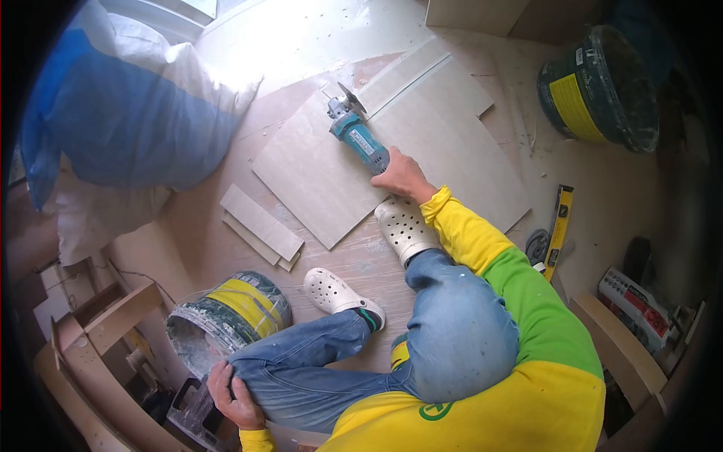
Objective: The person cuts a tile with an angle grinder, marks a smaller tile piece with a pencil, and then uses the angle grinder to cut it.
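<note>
My right hand [407, 179] is wrapped round the rear body of a teal angle grinder [360, 140]. The grinder's cutting disc [352, 101] stands on edge at the far end, over the tiles. Beneath it lie large beige tiles [309, 177], overlapping on the floor. A narrow tile strip [403, 71] lies along the far edge, with a pale line beside it. Resting on my left knee is my left hand [235, 395], with its fingers laid over the jeans and nothing held. Several cut tile strips [262, 224] lie left of the large tiles.
A blue and white sack [135, 105] bulges at the upper left. Buckets stand at the lower left [245, 305] and upper right [576, 98]. On the right are a yellow spirit level [558, 230] and a box [636, 309]. My clogs [407, 228] are near the tile edge.
</note>
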`<move>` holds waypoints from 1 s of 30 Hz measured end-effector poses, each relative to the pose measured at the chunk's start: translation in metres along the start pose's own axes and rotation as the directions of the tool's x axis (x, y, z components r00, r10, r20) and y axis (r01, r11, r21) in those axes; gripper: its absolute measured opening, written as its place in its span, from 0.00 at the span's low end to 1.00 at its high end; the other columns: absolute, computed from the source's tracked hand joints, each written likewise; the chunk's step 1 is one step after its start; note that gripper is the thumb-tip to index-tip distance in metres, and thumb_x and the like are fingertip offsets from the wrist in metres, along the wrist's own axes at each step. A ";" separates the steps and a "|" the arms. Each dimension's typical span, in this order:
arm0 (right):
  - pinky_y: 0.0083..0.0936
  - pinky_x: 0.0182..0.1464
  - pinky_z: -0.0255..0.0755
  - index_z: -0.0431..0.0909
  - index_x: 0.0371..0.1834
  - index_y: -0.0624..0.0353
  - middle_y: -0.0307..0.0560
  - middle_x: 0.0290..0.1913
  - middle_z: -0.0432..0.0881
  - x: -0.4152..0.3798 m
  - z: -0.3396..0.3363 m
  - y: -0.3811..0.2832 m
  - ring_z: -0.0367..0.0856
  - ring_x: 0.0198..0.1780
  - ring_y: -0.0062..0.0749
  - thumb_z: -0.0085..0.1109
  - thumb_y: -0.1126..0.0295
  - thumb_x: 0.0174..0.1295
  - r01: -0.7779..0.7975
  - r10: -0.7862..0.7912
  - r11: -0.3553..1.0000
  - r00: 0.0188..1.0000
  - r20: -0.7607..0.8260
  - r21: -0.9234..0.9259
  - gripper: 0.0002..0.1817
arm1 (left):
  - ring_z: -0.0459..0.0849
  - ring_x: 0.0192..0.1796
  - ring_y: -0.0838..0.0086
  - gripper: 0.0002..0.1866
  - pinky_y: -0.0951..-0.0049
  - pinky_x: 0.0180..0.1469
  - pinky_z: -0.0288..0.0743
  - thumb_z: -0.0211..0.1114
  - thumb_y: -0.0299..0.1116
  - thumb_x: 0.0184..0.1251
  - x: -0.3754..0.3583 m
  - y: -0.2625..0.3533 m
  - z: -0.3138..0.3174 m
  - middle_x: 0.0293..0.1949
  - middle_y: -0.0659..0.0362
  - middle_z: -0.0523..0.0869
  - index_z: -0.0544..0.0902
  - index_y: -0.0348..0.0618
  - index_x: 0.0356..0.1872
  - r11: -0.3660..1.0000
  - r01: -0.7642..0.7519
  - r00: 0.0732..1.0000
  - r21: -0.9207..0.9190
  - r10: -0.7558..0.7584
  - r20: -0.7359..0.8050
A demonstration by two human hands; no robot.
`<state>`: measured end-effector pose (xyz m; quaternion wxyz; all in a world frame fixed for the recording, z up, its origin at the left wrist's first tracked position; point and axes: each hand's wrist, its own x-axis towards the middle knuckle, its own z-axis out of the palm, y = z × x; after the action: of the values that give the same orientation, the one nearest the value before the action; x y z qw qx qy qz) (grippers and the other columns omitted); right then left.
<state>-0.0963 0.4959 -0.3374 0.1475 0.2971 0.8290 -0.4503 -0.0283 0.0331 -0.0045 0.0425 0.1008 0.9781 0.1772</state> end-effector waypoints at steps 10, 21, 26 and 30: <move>0.47 0.54 0.79 0.73 0.53 0.67 0.70 0.44 0.85 -0.001 -0.002 0.009 0.85 0.49 0.65 0.70 0.55 0.45 0.013 -0.013 1.000 1.000 -0.007 0.009 0.35 | 0.80 0.62 0.50 0.16 0.54 0.70 0.67 0.62 0.38 0.75 0.005 0.002 0.000 0.58 0.43 0.84 0.84 0.33 0.51 1.000 0.016 1.000 -0.002 -0.016 0.008; 0.47 0.55 0.79 0.74 0.53 0.66 0.69 0.46 0.86 0.007 -0.003 0.000 0.85 0.50 0.64 0.71 0.54 0.44 0.009 -0.009 1.000 1.000 0.002 0.009 0.35 | 0.80 0.62 0.50 0.16 0.54 0.70 0.67 0.63 0.38 0.75 0.003 0.007 -0.003 0.58 0.44 0.84 0.84 0.33 0.51 1.000 -0.003 1.000 0.031 0.003 0.006; 0.47 0.55 0.79 0.74 0.54 0.66 0.69 0.45 0.86 -0.010 -0.003 0.013 0.85 0.50 0.64 0.71 0.54 0.44 0.003 -0.003 1.000 1.000 0.011 0.007 0.36 | 0.80 0.62 0.50 0.16 0.54 0.70 0.67 0.62 0.38 0.75 -0.005 0.010 -0.004 0.59 0.43 0.83 0.84 0.33 0.51 0.999 -0.005 1.000 0.033 0.006 -0.008; 0.47 0.55 0.79 0.73 0.54 0.66 0.69 0.45 0.86 -0.021 0.004 0.022 0.86 0.49 0.65 0.71 0.55 0.44 0.003 -0.003 1.000 1.000 0.002 0.007 0.36 | 0.80 0.62 0.50 0.16 0.54 0.71 0.66 0.62 0.37 0.75 -0.008 0.009 -0.006 0.58 0.43 0.83 0.84 0.33 0.51 0.999 -0.022 1.000 0.032 0.022 -0.015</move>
<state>-0.0657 0.4945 -0.3430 0.1467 0.2959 0.8277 -0.4536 -0.0191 0.0375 0.0050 0.0316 0.1108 0.9799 0.1630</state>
